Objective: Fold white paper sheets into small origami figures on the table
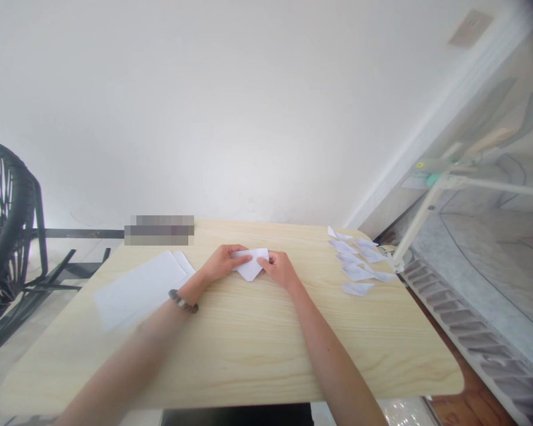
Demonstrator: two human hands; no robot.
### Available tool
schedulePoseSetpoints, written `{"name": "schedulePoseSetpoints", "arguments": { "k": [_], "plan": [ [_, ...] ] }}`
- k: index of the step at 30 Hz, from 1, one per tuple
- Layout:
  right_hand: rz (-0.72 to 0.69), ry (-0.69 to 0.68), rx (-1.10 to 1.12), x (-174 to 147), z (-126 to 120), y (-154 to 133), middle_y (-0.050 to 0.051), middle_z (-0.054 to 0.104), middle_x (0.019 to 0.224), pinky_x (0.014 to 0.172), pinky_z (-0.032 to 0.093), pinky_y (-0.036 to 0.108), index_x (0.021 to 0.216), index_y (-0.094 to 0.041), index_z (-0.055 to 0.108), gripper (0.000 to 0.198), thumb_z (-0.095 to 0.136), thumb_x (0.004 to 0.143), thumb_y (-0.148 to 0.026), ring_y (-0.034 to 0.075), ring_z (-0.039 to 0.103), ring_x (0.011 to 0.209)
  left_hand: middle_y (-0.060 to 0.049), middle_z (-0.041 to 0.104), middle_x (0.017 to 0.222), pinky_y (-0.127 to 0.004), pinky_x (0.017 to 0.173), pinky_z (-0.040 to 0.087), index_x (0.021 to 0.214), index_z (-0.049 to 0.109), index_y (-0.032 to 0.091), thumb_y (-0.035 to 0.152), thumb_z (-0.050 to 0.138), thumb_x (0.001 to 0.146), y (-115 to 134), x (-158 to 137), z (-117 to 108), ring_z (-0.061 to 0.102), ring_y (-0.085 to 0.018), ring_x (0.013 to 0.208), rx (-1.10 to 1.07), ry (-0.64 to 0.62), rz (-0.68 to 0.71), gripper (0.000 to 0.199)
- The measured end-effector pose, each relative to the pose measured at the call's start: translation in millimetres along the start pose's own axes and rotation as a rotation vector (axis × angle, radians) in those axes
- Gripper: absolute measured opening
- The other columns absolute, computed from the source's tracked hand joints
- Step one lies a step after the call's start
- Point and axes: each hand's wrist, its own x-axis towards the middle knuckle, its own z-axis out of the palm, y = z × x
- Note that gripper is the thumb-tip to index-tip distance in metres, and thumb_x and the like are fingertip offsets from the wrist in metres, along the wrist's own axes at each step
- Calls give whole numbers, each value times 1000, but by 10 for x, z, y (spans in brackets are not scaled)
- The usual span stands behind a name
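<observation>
Between my two hands is a small folded white paper [251,271], its lower edge coming to a blunt point. My left hand [224,262], with a beaded bracelet [183,300] at the wrist, pinches the paper's left side, thumb on top. On the other side my right hand [281,268] grips the right part, its thumb pressed on the face of the sheet. The fingers behind the paper are partly hidden. Both hands are over the middle of the wooden table [249,343].
Flat white sheets [142,287] lie at the table's left. Several folded paper pieces [357,289] sit in a cluster at the right. A blurred-out item [160,231] is at the back left edge. A dark woven chair [13,219] stands left; a white metal frame [420,222] is at the right.
</observation>
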Motion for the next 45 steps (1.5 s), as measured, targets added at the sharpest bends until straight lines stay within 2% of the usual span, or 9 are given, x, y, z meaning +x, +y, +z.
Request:
{"name": "schedulePoseSetpoints", "arguments": {
  "k": [9, 20, 31, 45],
  "plan": [
    [14, -57, 63, 11, -13, 15, 2, 59, 61, 46, 36, 18, 72, -12, 59, 26, 42, 76, -31, 12, 54, 54, -5, 63, 77, -24, 58, 42, 83, 61, 13, 47, 53, 66, -24, 4, 7, 55, -17, 67, -30, 5, -32, 40],
    [-21, 0, -68, -5, -16, -1, 0, 56, 55, 44, 31, 18, 64, -13, 55, 38, 38, 78, -44, 8, 45, 46, -3, 63, 76, -23, 58, 41, 81, 62, 13, 47, 53, 65, -27, 5, 0, 55, -16, 67, -15, 36, -35, 38],
    [8, -12, 9, 17, 18, 59, 3, 59, 61, 44, 33, 18, 74, -13, 58, 41, 36, 78, -47, 10, 50, 50, -3, 63, 75, -23, 58, 41, 82, 62, 13, 47, 52, 66, -14, -1, 0, 55, -16, 65, -2, 27, -14, 38],
    [5, -2, 64, -4, -5, -23, 2, 58, 56, 50, 38, 20, 64, -14, 54, 44, 32, 80, -49, 12, 54, 53, -4, 62, 77, -23, 59, 41, 85, 60, 12, 46, 52, 68, -77, 12, -10, 55, -16, 68, -23, 0, -11, 38]
  ]
}}
